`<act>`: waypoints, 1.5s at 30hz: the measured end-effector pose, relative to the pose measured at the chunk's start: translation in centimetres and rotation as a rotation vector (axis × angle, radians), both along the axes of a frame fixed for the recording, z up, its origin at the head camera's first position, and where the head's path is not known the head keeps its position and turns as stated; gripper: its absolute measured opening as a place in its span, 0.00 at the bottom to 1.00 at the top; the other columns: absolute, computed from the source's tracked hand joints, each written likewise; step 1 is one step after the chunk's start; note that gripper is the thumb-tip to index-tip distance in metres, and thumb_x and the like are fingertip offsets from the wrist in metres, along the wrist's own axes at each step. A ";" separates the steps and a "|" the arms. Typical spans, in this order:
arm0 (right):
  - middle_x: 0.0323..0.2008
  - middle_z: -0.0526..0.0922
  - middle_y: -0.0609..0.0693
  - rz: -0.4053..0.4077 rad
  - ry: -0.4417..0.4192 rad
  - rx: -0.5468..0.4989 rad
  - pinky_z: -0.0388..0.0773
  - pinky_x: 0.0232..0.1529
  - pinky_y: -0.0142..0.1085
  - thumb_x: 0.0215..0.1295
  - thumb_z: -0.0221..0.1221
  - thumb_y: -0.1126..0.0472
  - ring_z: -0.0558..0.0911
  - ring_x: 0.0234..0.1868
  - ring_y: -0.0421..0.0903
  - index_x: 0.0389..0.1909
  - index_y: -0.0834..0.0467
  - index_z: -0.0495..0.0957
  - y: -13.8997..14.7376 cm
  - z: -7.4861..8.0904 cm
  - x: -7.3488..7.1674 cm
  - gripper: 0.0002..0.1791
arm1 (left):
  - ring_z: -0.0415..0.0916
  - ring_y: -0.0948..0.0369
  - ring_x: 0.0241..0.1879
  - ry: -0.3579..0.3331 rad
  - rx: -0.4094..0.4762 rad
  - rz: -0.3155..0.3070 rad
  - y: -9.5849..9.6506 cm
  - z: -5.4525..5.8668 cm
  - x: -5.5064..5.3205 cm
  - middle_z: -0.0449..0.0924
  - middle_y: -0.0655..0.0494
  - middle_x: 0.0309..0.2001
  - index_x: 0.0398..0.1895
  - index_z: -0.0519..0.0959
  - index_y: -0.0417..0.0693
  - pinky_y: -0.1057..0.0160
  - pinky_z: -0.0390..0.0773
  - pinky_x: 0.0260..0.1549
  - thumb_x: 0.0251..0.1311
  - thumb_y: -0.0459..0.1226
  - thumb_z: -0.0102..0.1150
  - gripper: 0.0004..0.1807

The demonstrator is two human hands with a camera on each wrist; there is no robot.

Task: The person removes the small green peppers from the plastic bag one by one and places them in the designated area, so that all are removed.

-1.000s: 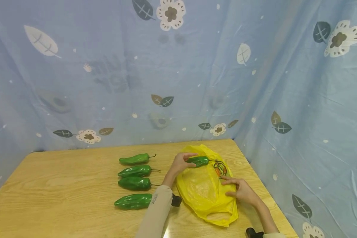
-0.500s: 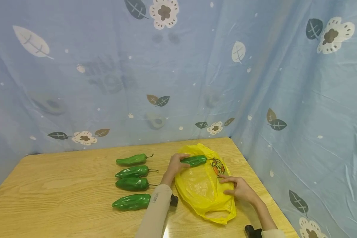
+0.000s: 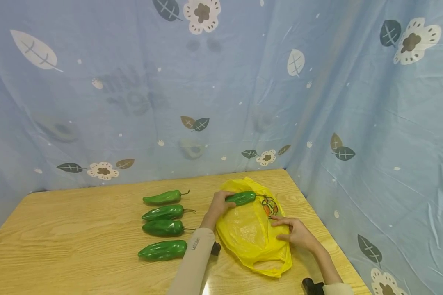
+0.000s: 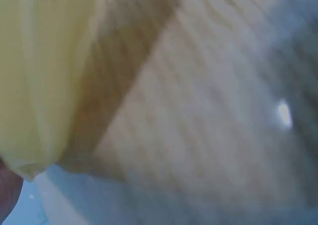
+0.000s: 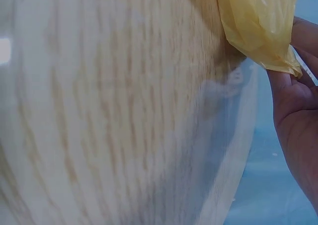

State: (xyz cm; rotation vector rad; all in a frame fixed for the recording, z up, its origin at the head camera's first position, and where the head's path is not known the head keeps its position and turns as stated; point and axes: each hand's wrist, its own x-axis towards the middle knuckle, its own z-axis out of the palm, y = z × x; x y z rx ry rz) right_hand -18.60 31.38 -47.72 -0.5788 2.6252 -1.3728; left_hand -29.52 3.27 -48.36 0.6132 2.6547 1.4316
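Note:
A green pepper [image 3: 241, 198] lies across the far part of a yellow plastic bag [image 3: 245, 233] in the head view, its stem toward the right. My left hand [image 3: 219, 205] grips the pepper's left end between thumb and fingers. On the bag's right side, my right hand [image 3: 299, 232] holds the thin plastic, with index finger and thumb spread apart. In the right wrist view, a corner of the bag [image 5: 261, 31] sits between the thumb and fingers of the right hand [image 5: 298, 106]. A blurred fingertip [image 4: 7, 190] beside the bag shows in the left wrist view.
Several green peppers lie in a column left of the bag, among them the farthest pepper [image 3: 164, 197] and the nearest pepper [image 3: 163, 250], partly covered by the left sleeve [image 3: 195, 258]. A blue patterned curtain [image 3: 151, 102] borders the wooden table [image 3: 77, 237].
The head view has shifted slightly. My left thumb and fingers have drawn closer around the pepper's left end. The right hand keeps its place on the bag.

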 end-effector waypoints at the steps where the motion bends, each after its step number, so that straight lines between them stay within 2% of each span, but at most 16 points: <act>1: 0.61 0.72 0.63 0.002 -0.001 0.001 0.64 0.53 0.18 0.54 0.68 0.68 0.59 0.67 0.67 0.48 0.64 0.81 -0.1 0.0 -0.1 0.19 | 0.72 0.45 0.57 0.010 -0.012 -0.015 -0.2 0.2 0.0 0.77 0.40 0.56 0.57 0.76 0.33 0.49 0.72 0.57 0.59 0.31 0.63 0.22; 5: 0.62 0.72 0.62 0.007 -0.007 0.006 0.62 0.55 0.18 0.55 0.68 0.66 0.60 0.67 0.67 0.49 0.63 0.81 -0.3 -0.1 -0.3 0.19 | 0.73 0.46 0.56 0.058 -0.068 -0.081 -0.5 1.8 -0.1 0.76 0.39 0.56 0.58 0.74 0.30 0.51 0.73 0.55 0.63 0.33 0.58 0.21; 10: 0.62 0.73 0.59 0.001 0.015 0.046 0.63 0.55 0.19 0.56 0.68 0.64 0.61 0.67 0.65 0.50 0.61 0.81 -0.2 -0.5 -0.7 0.19 | 0.74 0.47 0.54 0.086 -0.108 -0.116 -0.9 5.1 0.2 0.75 0.38 0.57 0.59 0.72 0.30 0.53 0.75 0.52 0.65 0.35 0.56 0.23; 15: 0.60 0.74 0.62 0.015 0.059 0.069 0.66 0.55 0.21 0.55 0.68 0.64 0.62 0.64 0.69 0.48 0.62 0.82 0.3 -0.6 -0.5 0.19 | 0.74 0.46 0.54 0.136 -0.066 -0.137 -2.2 8.1 2.1 0.73 0.36 0.58 0.60 0.70 0.28 0.54 0.76 0.51 0.65 0.36 0.55 0.24; 20: 0.60 0.73 0.65 0.024 0.044 0.049 0.66 0.53 0.19 0.54 0.68 0.64 0.61 0.63 0.71 0.48 0.63 0.82 0.7 -0.6 -0.1 0.19 | 0.72 0.46 0.58 0.171 -0.050 -0.135 -3.8 9.6 4.7 0.72 0.37 0.60 0.61 0.70 0.31 0.52 0.74 0.55 0.65 0.36 0.55 0.25; 29: 0.60 0.73 0.67 0.034 0.044 0.038 0.72 0.49 0.21 0.54 0.68 0.64 0.60 0.63 0.73 0.48 0.65 0.81 0.2 -0.4 -0.3 0.19 | 0.75 0.48 0.53 0.204 -0.048 -0.137 -7.8 11.0 9.1 0.74 0.40 0.59 0.62 0.70 0.35 0.52 0.76 0.51 0.65 0.36 0.55 0.24; 33: 0.60 0.71 0.69 0.034 0.028 0.018 0.74 0.44 0.23 0.55 0.68 0.65 0.58 0.63 0.73 0.48 0.65 0.81 0.1 -0.4 -0.2 0.19 | 0.79 0.52 0.47 0.207 -0.063 -0.141 -9.2 10.7 11.2 0.76 0.42 0.56 0.63 0.71 0.36 0.55 0.79 0.47 0.65 0.37 0.55 0.24; 37: 0.60 0.71 0.69 0.026 0.026 0.008 0.75 0.37 0.26 0.54 0.68 0.65 0.58 0.63 0.72 0.48 0.65 0.81 0.1 -0.6 -0.1 0.19 | 0.79 0.51 0.48 0.187 -0.060 -0.124 -10.5 10.0 13.0 0.76 0.42 0.57 0.63 0.70 0.37 0.54 0.79 0.47 0.66 0.37 0.54 0.24; 41: 0.61 0.71 0.67 0.013 0.012 0.012 0.75 0.42 0.24 0.54 0.69 0.64 0.58 0.64 0.71 0.48 0.63 0.82 0.1 -0.7 -0.1 0.19 | 0.79 0.50 0.50 0.180 -0.043 -0.104 -11.4 9.5 14.3 0.76 0.40 0.57 0.62 0.71 0.36 0.53 0.79 0.47 0.65 0.37 0.54 0.24; 45: 0.62 0.71 0.65 0.017 -0.002 0.014 0.73 0.46 0.23 0.55 0.68 0.64 0.58 0.65 0.70 0.49 0.62 0.81 0.1 -0.7 -0.2 0.19 | 0.82 0.56 0.43 0.180 -0.045 -0.105 -12.0 9.1 15.4 0.80 0.42 0.53 0.62 0.71 0.37 0.58 0.81 0.42 0.65 0.39 0.55 0.24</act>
